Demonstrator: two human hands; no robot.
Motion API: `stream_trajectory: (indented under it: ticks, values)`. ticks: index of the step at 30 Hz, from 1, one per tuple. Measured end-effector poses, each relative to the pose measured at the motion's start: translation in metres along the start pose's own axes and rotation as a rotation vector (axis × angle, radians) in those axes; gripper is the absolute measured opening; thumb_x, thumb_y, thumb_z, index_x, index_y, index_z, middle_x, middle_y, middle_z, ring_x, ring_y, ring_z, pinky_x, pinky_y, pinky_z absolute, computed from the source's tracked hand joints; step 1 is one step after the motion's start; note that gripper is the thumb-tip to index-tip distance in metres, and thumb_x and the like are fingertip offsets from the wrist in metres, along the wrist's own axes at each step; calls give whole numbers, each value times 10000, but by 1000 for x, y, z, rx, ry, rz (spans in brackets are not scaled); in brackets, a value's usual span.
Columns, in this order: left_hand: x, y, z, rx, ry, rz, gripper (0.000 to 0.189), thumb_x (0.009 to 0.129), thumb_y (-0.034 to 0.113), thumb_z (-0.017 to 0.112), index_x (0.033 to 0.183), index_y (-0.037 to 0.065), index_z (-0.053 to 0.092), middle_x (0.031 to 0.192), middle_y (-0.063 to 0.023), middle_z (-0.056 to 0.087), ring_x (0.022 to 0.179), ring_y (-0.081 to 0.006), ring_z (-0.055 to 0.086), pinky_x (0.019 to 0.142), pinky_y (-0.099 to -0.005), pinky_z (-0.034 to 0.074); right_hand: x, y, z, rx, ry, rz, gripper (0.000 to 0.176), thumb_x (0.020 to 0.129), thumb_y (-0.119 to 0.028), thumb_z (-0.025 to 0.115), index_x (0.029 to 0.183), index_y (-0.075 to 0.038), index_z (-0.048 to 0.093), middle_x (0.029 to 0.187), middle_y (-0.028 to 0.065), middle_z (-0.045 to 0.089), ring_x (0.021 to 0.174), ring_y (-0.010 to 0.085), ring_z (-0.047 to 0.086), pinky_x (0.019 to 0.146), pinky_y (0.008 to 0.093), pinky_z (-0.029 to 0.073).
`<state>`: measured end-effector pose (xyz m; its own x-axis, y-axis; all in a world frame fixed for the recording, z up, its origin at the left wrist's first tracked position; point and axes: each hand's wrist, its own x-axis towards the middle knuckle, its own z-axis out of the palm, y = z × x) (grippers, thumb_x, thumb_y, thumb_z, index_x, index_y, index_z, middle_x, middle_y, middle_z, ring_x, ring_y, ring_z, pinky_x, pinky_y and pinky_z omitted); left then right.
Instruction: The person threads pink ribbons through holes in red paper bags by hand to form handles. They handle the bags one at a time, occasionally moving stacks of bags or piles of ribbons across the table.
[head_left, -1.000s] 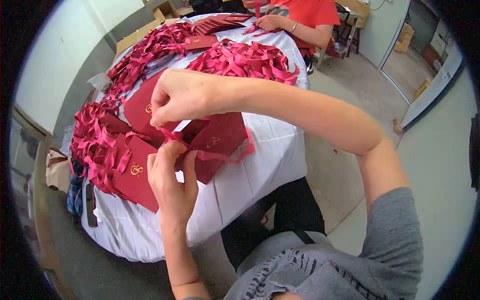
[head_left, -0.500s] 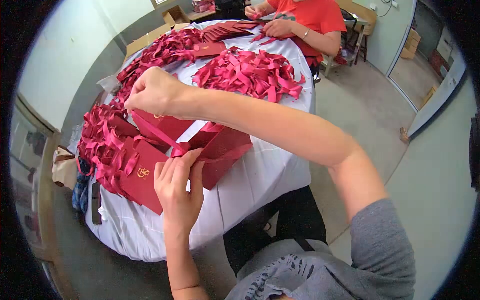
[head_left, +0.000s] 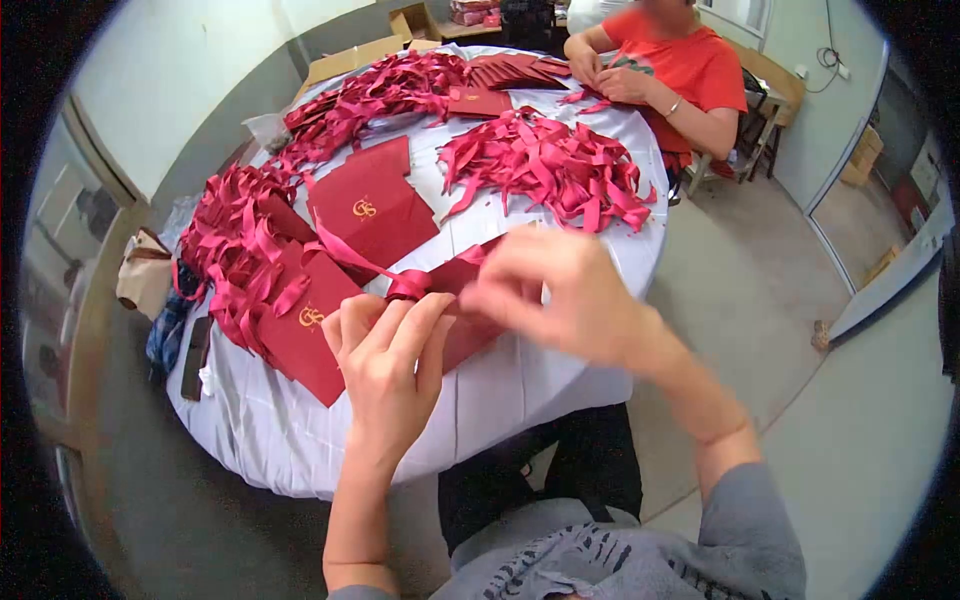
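Observation:
My left hand [head_left: 385, 365] pinches the knot of a dark red ribbon [head_left: 350, 250] against a red paper gift bag [head_left: 475, 320] at the near edge of the round table. The ribbon's free end trails up and to the left over other bags. My right hand [head_left: 560, 295], blurred by motion, sits just to the right of the knot, on the same bag; whether it grips the bag or the ribbon is unclear. Red bags with a gold emblem [head_left: 365, 210] lie flat beside them.
The white-clothed table [head_left: 530, 370] holds a heap of loose red ribbons [head_left: 545, 165] in the middle and ribboned bags [head_left: 235, 250] along the left. A person in an orange shirt [head_left: 675, 65] works at the far side. Cardboard boxes [head_left: 350, 55] stand behind.
My right hand has dropped from high on the left, where it pulled the ribbon taut, down to the bag at the right of the knot. My left hand stays on the knot.

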<state>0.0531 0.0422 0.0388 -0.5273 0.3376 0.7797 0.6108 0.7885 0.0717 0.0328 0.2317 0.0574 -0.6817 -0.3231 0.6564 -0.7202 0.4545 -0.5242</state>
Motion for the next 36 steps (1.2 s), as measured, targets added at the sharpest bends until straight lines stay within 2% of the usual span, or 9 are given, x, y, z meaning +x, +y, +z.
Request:
stream_trajectory:
  ticks: [5,10,14,21,28,30,31,33,36]
  values:
    - [6,4,0,98,46,10,151,737,143,700,881,125,660,763,11,580,800,-194,487,763,-346,313,-41,6,39,-287,40,-39,198,731,-125,686,874,-48,573,900,110,554,835,294,530,728,386,433]
    - [13,9,3,84,41,19,161,716,73,670,877,65,653,883,-48,535,847,-223,495,745,-349,353,-51,10,42,-110,76,-59,171,759,-95,659,888,-38,563,877,121,591,827,303,557,739,397,427]
    - [27,15,0,16,-144,74,332,728,61,619,1060,45,615,886,-51,575,846,-221,501,749,-344,368,-54,15,47,-77,60,-28,127,795,-94,623,888,-41,554,787,127,607,749,316,578,718,405,430]
    - [31,12,23,-112,-65,-10,256,742,47,646,984,42,563,788,-74,585,748,-230,530,737,-352,374,-53,16,47,11,107,0,116,823,-117,610,878,-40,543,765,151,601,693,330,584,636,429,449]
    - [39,0,19,-92,-200,39,144,746,75,653,881,52,609,722,-69,601,725,-228,547,708,-344,370,-49,13,42,186,68,81,135,842,-121,610,913,-24,549,779,172,612,703,359,607,596,414,475]
    - [42,-12,17,-143,-58,-31,159,760,61,636,919,48,631,726,-91,598,729,-247,550,707,-356,375,-50,12,29,149,-11,185,144,843,-121,617,932,-25,557,759,170,619,692,359,612,583,410,472]
    - [43,-23,14,-174,-69,-99,179,768,64,635,947,56,640,750,-103,606,727,-254,551,709,-354,373,-52,16,23,151,-124,228,130,834,-10,607,954,34,582,762,141,630,645,219,638,580,288,496]
    - [45,-35,10,-336,-37,-273,183,787,20,606,967,8,635,793,-150,624,717,-287,568,661,-349,418,-57,22,20,193,-134,256,125,838,-8,603,955,36,588,753,118,631,637,185,630,579,277,499]
    - [39,-49,13,-565,-78,-432,139,812,17,598,944,-27,611,736,-90,603,691,-169,550,641,-283,425,-59,22,8,261,-159,354,114,859,2,573,962,36,609,746,67,630,635,112,610,578,247,504]
